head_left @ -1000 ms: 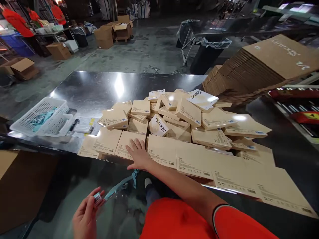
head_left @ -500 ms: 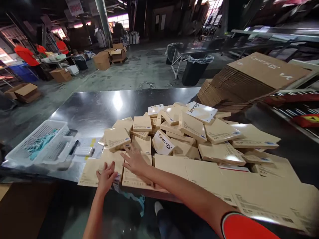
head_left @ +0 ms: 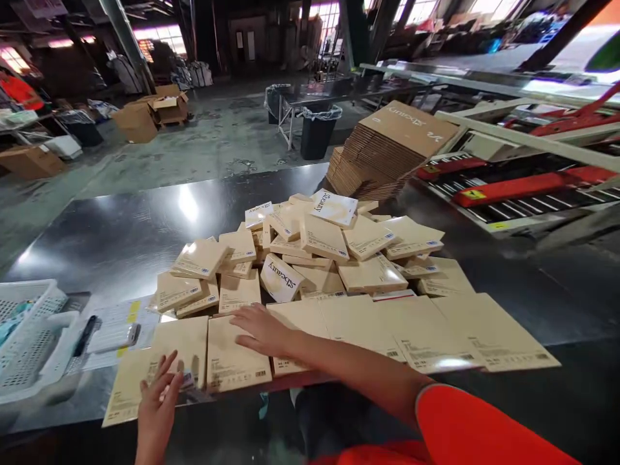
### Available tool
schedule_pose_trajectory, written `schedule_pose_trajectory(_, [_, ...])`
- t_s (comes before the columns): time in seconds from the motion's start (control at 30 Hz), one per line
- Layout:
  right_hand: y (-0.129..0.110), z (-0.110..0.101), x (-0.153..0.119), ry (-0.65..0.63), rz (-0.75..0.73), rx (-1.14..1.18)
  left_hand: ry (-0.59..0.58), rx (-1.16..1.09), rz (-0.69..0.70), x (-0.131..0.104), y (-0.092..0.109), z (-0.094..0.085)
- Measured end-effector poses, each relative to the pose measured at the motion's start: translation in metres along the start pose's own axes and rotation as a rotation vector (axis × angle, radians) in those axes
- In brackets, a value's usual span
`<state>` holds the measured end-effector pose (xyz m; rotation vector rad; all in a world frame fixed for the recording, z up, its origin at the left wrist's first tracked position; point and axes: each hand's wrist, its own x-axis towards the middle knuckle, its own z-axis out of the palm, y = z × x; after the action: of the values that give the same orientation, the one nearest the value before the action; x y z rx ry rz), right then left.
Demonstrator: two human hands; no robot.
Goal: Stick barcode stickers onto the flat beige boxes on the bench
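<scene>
1 L hand (head_left: pixel 157 394) – fingers part-curled, grip unclear. 1 R hand (head_left: pixel 260 328) – splayed, palm down over cream boxes (head_left: pixel 236 367), front row, nr table (head_left: pixel 116 232) edge. Best: press lightly, edges flush.

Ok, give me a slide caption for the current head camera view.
Left hand and right hand at a front row of cream boxes, with a jumbled pile behind.
</scene>
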<state>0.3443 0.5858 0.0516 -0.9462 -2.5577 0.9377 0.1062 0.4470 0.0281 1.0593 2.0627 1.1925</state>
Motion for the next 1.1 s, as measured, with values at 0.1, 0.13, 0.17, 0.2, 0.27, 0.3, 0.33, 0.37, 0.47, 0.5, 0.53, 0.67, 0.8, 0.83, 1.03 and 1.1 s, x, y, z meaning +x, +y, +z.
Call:
schedule_pose_trajectory(0.1, [0.004,-0.019,-0.088,0.096,0.14,0.201,-0.077,-0.014,-0.017,-0.042,0.049,0.006])
schedule_pose_trajectory(0.13, [0.002,-0.023,-0.111,0.117,0.176,0.263,-0.104,-0.08,-0.03,-0.059,0.067,0.015])
schedule_pose_trajectory(0.17, [-0.003,-0.026,-0.13,0.132,0.205,0.399,-0.13,-0.147,-0.03,-0.076,0.085,0.027])
schedule_pose_trajectory(0.2, [-0.01,-0.03,-0.145,0.149,0.217,0.581,-0.201,-0.192,-0.012,-0.091,0.102,0.04])
schedule_pose_trajectory(0.27, [-0.027,-0.036,-0.165,0.206,0.188,0.917,-0.245,-0.234,0.058,-0.117,0.13,0.069])
schedule_pose_trajectory(0.3, [-0.035,-0.04,-0.172,0.25,0.163,1.039,-0.274,-0.233,0.099,-0.127,0.141,0.081])
schedule_pose_trajectory(0.33, [-0.042,-0.044,-0.177,0.293,0.142,1.103,-0.297,-0.228,0.14,-0.134,0.15,0.092])
schedule_pose_trajectory(0.37, [-0.047,-0.049,-0.183,0.329,0.135,1.131,-0.327,-0.218,0.179,-0.14,0.157,0.102])
schedule_pose_trajectory(0.47, [-0.052,-0.062,-0.205,0.391,0.203,1.173,-0.432,-0.193,0.282,-0.151,0.173,0.124])
schedule_pose_trajectory(0.5, [-0.051,-0.066,-0.215,0.406,0.235,1.189,-0.466,-0.194,0.309,-0.155,0.177,0.131])
schedule_pose_trajectory(0.53, [-0.048,-0.07,-0.225,0.431,0.265,1.202,-0.504,-0.205,0.321,-0.16,0.181,0.139])
schedule_pose_trajectory(0.67, [-0.032,-0.084,-0.268,0.562,0.369,1.159,-0.631,-0.367,0.202,-0.192,0.194,0.171])
schedule_pose_trajectory(0.8, [-0.008,-0.102,-0.31,0.575,0.395,1.111,-0.627,-0.345,0.072,-0.231,0.212,0.21])
schedule_pose_trajectory(0.83, [-0.001,-0.107,-0.321,0.574,0.39,1.107,-0.608,-0.324,0.061,-0.24,0.216,0.221])
schedule_pose_trajectory(1.03, [0.044,-0.139,-0.389,0.609,0.387,1.086,-0.562,-0.176,0.099,-0.294,0.242,0.287])
schedule_pose_trajectory(1.1, [0.058,-0.146,-0.409,0.616,0.407,1.086,-0.525,-0.108,0.159,-0.31,0.247,0.309])
